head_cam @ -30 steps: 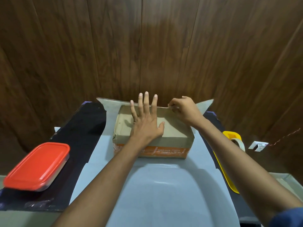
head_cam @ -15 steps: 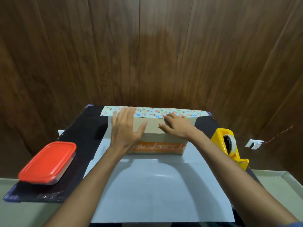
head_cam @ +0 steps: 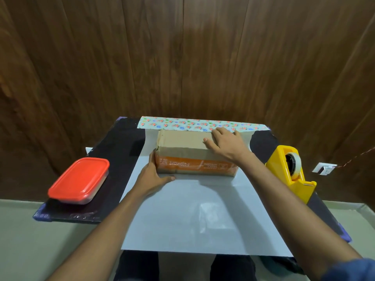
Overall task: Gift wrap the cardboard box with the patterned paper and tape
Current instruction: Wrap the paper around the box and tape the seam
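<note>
left hand: the left hand (head_cam: 153, 176) had come off the top of the brown cardboard box with the orange printed band (head_cam: 194, 154) and sat at its near-left corner, fingers straight against the left end, thumb flat along the near bottom edge. Bracing, not gripping.
right hand: the right hand (head_cam: 226, 144) had moved toward the box's far-right top edge, fingers flat and relaxed, pressing the flap down; nothing held.
paper: the far edge of the sheet of floral wrapping paper with a white underside (head_cam: 194, 216) had gone from standing upright to folded over, floral strip facing up along the box's far top edge.
box position: on the paper, toward the far edge of the black table mat (head_cam: 121, 159), roughly centred left to right.
task meaning: first flap looked seated; probably tape or the near flap next. Near side still lay flat.
tape: yellow tape dispenser with white roll (head_cam: 292, 171) at the mat's right edge, untouched.
hidden: box's far face and the fold's crease line not visible; right fingertips overlapped the floral strip, contact unclear.
other: red-lidded plastic container (head_cam: 79, 180) near the mat's near-left corner.
</note>
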